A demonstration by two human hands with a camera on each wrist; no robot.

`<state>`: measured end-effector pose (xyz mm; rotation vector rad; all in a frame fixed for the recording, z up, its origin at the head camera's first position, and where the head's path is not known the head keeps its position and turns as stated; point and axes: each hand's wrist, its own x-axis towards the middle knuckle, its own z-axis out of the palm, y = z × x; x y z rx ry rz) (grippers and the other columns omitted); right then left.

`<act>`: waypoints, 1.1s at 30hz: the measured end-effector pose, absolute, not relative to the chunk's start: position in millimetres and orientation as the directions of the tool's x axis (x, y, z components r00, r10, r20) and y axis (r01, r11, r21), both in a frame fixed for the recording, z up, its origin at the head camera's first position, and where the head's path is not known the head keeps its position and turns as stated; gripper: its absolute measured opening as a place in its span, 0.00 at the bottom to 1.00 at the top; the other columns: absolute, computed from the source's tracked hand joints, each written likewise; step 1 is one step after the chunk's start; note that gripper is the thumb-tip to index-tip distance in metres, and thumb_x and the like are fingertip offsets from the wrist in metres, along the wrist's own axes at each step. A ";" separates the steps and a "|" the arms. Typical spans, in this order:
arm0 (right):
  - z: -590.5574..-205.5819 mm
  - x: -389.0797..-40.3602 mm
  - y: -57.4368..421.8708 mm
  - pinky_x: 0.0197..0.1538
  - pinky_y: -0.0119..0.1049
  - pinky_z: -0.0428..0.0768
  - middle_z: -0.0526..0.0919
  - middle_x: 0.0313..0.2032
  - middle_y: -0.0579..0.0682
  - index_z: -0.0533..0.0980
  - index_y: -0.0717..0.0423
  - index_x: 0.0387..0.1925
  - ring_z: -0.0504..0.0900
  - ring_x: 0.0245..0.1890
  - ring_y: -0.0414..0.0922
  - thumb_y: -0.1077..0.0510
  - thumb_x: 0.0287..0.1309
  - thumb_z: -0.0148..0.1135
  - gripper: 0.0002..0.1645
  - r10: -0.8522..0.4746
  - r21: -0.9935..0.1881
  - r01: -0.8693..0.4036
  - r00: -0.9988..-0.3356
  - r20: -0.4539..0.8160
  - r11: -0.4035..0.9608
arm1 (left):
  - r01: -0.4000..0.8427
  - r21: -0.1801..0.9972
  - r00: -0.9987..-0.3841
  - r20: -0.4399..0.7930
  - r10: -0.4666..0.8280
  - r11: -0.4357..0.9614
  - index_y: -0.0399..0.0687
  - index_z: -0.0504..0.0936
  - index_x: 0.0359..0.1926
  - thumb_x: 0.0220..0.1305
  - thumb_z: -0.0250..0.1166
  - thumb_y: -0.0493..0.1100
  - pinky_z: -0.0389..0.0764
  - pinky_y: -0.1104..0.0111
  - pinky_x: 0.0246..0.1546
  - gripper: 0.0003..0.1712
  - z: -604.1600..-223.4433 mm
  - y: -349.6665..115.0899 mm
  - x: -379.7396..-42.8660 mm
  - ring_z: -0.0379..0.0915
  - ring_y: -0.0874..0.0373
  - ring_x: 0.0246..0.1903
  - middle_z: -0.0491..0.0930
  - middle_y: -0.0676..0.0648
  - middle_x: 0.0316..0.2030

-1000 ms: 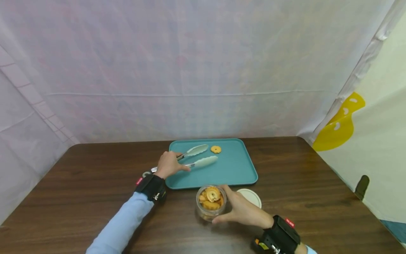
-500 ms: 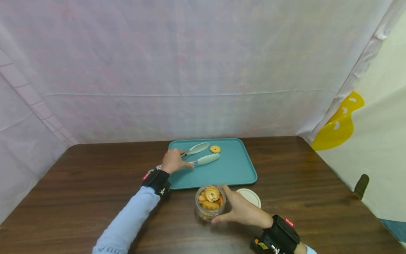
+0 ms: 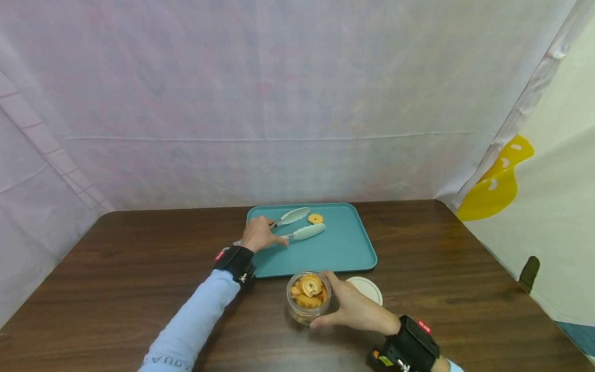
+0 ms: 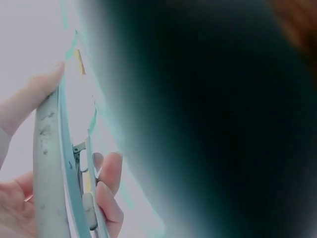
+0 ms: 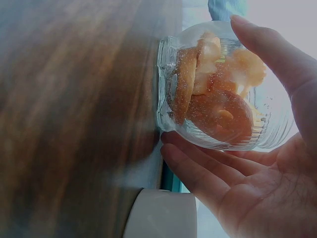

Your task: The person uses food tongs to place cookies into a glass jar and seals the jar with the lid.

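Note:
My left hand (image 3: 261,235) grips a pair of tongs (image 3: 310,231) over the left part of the blue tray (image 3: 344,253). The white tips of the tongs are spread apart. Just beyond them on the tray lies a round cookie (image 3: 315,218). In the left wrist view, thumb and fingers lie on opposite arms of the tongs (image 4: 49,163). My right hand (image 3: 355,307) curls around the side of a glass jar (image 3: 297,312), which stands upright on the table. Several cookies (image 5: 220,116) fill the jar; its mouth is uncovered.
A white lid (image 3: 367,289) lies on the wooden table (image 3: 139,279), partly behind my right hand. The tray stands near the table's far edge, in front of a pale cloth curtain (image 3: 260,103). A yellow shape (image 3: 492,186) shows on the cloth at right.
My left hand has moved a little to the right with the tongs, bringing their tips nearer the cookie. The right hand and the jar have stayed in place.

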<state>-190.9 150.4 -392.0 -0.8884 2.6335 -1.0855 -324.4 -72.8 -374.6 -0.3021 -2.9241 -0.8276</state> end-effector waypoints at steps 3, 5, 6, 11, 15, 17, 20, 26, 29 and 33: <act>-392.4 -191.1 150.0 0.51 0.40 0.70 0.73 0.49 0.49 0.58 0.56 0.57 0.73 0.49 0.44 0.36 0.38 0.66 0.49 -0.577 -0.681 -0.467 -0.813 0.080 0.564 | 0.208 0.515 -0.978 0.137 0.159 0.832 0.37 0.77 0.49 0.32 0.76 0.52 0.62 0.72 0.19 0.40 -373.6 -72.1 -324.0 0.70 0.55 0.28 0.77 0.37 0.45; -392.7 -191.2 150.0 0.52 0.40 0.70 0.73 0.50 0.49 0.58 0.56 0.57 0.73 0.50 0.44 0.36 0.38 0.66 0.49 -0.577 -0.682 -0.467 -0.813 0.081 0.563 | 0.206 0.514 -0.978 0.142 0.155 0.833 0.36 0.77 0.49 0.32 0.76 0.52 0.65 0.73 0.20 0.40 -373.1 -71.7 -323.6 0.74 0.53 0.32 0.77 0.37 0.46; -392.8 -191.3 149.9 0.52 0.40 0.70 0.73 0.50 0.49 0.58 0.56 0.57 0.73 0.50 0.44 0.36 0.38 0.66 0.49 -0.576 -0.683 -0.467 -0.813 0.081 0.562 | 0.206 0.515 -0.978 0.145 0.153 0.832 0.36 0.78 0.48 0.32 0.76 0.51 0.66 0.72 0.20 0.39 -372.9 -71.5 -323.3 0.75 0.51 0.33 0.77 0.37 0.46; -393.3 -191.3 150.1 0.52 0.40 0.70 0.73 0.49 0.49 0.58 0.56 0.57 0.73 0.49 0.43 0.36 0.38 0.66 0.49 -0.577 -0.677 -0.471 -0.812 0.083 0.565 | 0.199 0.509 -0.979 0.147 0.143 0.837 0.39 0.79 0.47 0.33 0.76 0.50 0.69 0.70 0.22 0.36 -371.8 -70.8 -322.3 0.75 0.51 0.35 0.77 0.38 0.46; -393.1 -191.4 150.4 0.51 0.40 0.70 0.74 0.49 0.49 0.59 0.56 0.57 0.73 0.49 0.43 0.36 0.38 0.66 0.49 -0.577 -0.678 -0.470 -0.813 0.084 0.564 | 0.203 0.517 -0.978 0.144 0.149 0.832 0.40 0.80 0.46 0.35 0.76 0.49 0.64 0.72 0.20 0.33 -371.1 -70.7 -322.0 0.70 0.56 0.28 0.78 0.38 0.45; -393.1 -191.7 150.3 0.51 0.40 0.71 0.74 0.49 0.49 0.59 0.56 0.56 0.73 0.49 0.43 0.36 0.38 0.66 0.49 -0.574 -0.676 -0.471 -0.814 0.085 0.567 | 0.211 0.519 -0.976 0.149 0.156 0.828 0.40 0.80 0.45 0.36 0.75 0.48 0.62 0.73 0.19 0.32 -370.8 -70.8 -321.9 0.68 0.58 0.26 0.78 0.38 0.44; -393.1 -191.8 150.1 0.51 0.40 0.70 0.74 0.49 0.49 0.59 0.57 0.56 0.73 0.49 0.43 0.37 0.37 0.67 0.49 -0.572 -0.677 -0.467 -0.816 0.082 0.569 | 0.221 0.518 -0.974 0.157 0.163 0.826 0.39 0.80 0.45 0.37 0.75 0.47 0.60 0.74 0.18 0.30 -370.8 -71.2 -321.7 0.67 0.59 0.24 0.78 0.38 0.44; -392.9 -191.1 149.7 0.51 0.41 0.70 0.73 0.50 0.50 0.59 0.57 0.57 0.73 0.49 0.44 0.38 0.38 0.67 0.48 -0.570 -0.687 -0.448 -0.819 0.060 0.572 | 0.217 0.527 -0.976 0.144 0.165 0.821 0.42 0.82 0.44 0.37 0.75 0.49 0.64 0.71 0.19 0.29 -376.0 -75.2 -326.2 0.71 0.57 0.24 0.80 0.39 0.42; -392.5 -190.9 150.0 0.51 0.41 0.70 0.73 0.50 0.50 0.58 0.57 0.57 0.73 0.49 0.44 0.38 0.39 0.67 0.48 -0.569 -0.690 -0.444 -0.820 0.056 0.572 | 0.272 0.522 -0.961 0.197 0.195 0.808 0.43 0.83 0.43 0.34 0.75 0.55 0.62 0.71 0.16 0.32 -391.4 -82.5 -337.7 0.71 0.58 0.22 0.80 0.39 0.40; -392.2 -191.3 150.6 0.51 0.41 0.70 0.73 0.50 0.50 0.59 0.57 0.57 0.73 0.49 0.44 0.37 0.38 0.67 0.48 -0.569 -0.690 -0.446 -0.820 0.060 0.570 | 0.279 0.530 -0.959 0.197 0.204 0.801 0.44 0.82 0.44 0.34 0.74 0.57 0.57 0.70 0.14 0.34 -391.3 -89.4 -337.4 0.70 0.58 0.19 0.80 0.39 0.41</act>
